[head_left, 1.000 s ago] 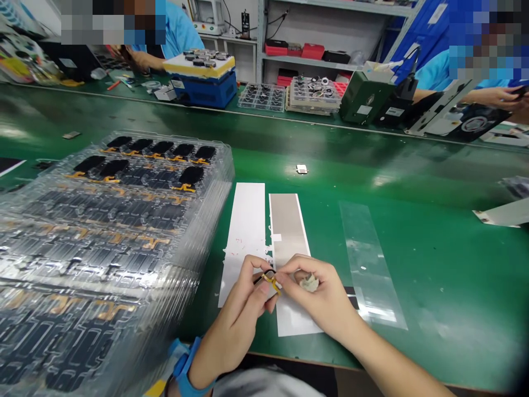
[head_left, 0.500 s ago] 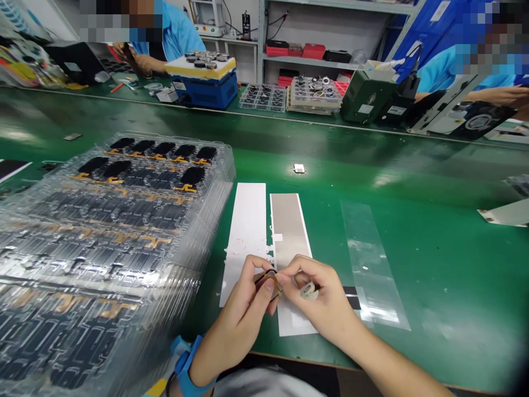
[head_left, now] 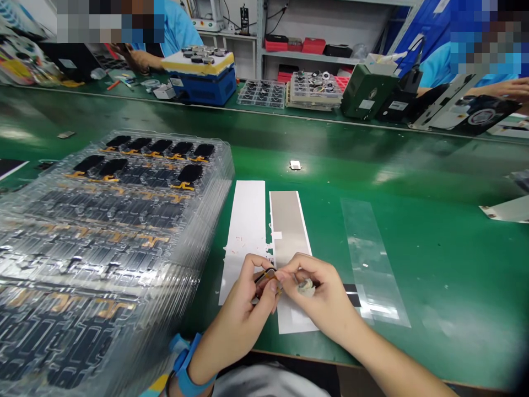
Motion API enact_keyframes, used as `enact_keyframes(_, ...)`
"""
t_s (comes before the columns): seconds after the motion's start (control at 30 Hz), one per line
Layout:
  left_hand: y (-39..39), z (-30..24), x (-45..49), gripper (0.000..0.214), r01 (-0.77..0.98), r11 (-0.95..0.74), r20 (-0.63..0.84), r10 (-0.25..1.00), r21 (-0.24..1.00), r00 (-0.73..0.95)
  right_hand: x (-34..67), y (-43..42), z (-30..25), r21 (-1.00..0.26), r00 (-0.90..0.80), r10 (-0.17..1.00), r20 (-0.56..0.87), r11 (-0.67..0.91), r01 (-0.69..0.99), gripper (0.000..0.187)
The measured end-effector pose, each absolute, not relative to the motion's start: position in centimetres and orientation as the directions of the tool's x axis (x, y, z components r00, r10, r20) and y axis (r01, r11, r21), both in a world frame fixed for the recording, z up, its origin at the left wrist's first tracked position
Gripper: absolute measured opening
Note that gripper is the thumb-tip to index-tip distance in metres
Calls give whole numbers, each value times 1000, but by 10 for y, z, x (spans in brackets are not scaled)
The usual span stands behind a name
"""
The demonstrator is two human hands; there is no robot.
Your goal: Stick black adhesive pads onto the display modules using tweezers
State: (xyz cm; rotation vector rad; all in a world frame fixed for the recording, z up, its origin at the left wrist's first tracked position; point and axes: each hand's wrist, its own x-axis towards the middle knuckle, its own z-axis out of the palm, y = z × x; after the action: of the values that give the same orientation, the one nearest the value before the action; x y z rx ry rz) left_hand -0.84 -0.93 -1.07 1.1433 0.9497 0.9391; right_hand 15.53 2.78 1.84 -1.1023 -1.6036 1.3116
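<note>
As a small amber ribbon cable (head_left: 269, 280) lies pinched in the fingertips of the left hand (head_left: 233, 320), the right hand (head_left: 320, 298) meets its end, fingers clenching a white wad (head_left: 306, 287), above a silver strip (head_left: 289, 231), with stacked plastic trays (head_left: 103, 220) left of that strip.

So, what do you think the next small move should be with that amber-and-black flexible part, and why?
Probably the right hand should set down the small crumpled pale scrap it holds, since it sits close against the amber-and-black flexible part, which the left hand pinches above the long silver-grey strip.
</note>
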Motion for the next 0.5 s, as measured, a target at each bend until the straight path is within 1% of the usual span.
enact_keyframes(0.07,-8,-10,-9,14,-63,162,-135,941,985,311,163,30,24,-980,-305,951,51,105,166,18)
enact_keyframes(0.1,-8,-10,-9,12,-29,155,-139,942,988,305,170,30,27,-976,-286,955,77,130,173,23)
enact_keyframes(0.2,-7,-6,-9,10,102,80,-107,948,992,299,194,29,33,-941,-165,957,237,269,207,37)
enact_keyframes(0.27,-7,-2,-7,10,204,5,-75,939,979,334,209,23,31,-907,-40,944,328,326,267,38)
enact_keyframes(0.33,-9,3,-4,10,305,-84,-46,917,949,396,219,15,23,-916,44,949,311,287,281,33)
enact_keyframes(0.43,-11,8,4,16,408,-228,14,886,884,464,222,1,4,-970,64,983,175,161,180,17)
enact_keyframes(0.5,-11,8,8,17,450,-271,35,884,851,467,220,-5,-8,-981,83,988,131,117,155,7)
